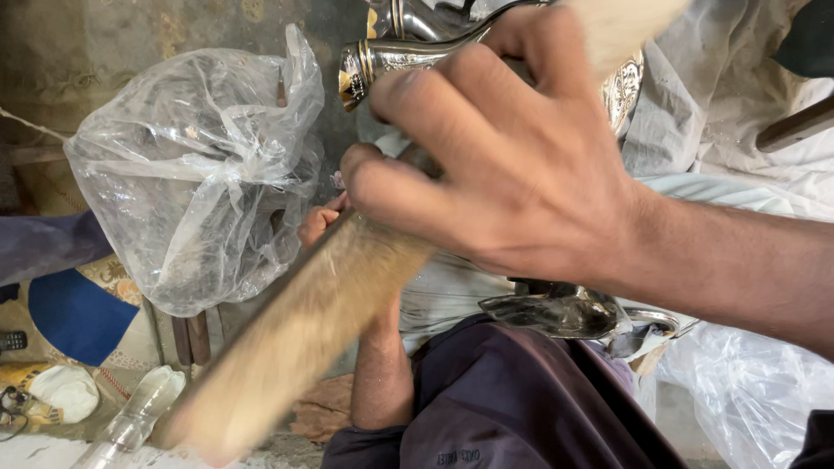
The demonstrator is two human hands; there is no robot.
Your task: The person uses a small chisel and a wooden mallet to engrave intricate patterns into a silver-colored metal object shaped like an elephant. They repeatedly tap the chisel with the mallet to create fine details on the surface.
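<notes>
My right hand (512,148) fills the middle of the view, shut on a long wooden-backed brush (295,339) with pale bristles, which is blurred by motion and slants down to the left. Behind the hand is an ornate silver vessel: its banded neck (373,65) shows at the top and its foot (556,313) rests by my lap. My left hand (317,221) is mostly hidden behind the brush. Only its curled fingertips show beside the vessel, which it seems to grip from below.
A crumpled clear plastic bag (200,165) stands at the left. A clear plastic bottle (135,417) lies at the lower left near a blue patterned cloth (74,313). White cloth (738,113) and a dark wooden handle (795,126) are at the right, more plastic sheeting (756,391) below.
</notes>
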